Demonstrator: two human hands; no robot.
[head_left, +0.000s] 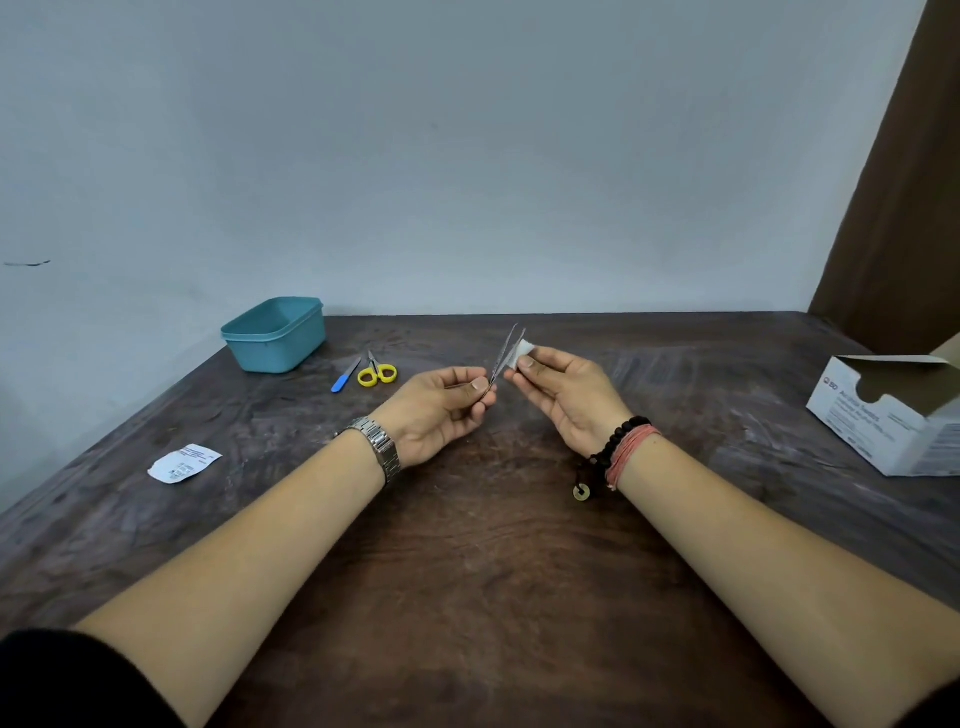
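Torn wrapper lies mid-left on table. Teal tub, blue-handled tool and yellow scissors sit above it. Left hand, frame centre, pinches tweezers at base. Right hand pinches white swab against tweezer tips. White box at far right.

At mid-frame, your left hand pinches thin metal tweezers, tips angled up. Your right hand pinches a small white pad against them. Both hands are above the worktop.
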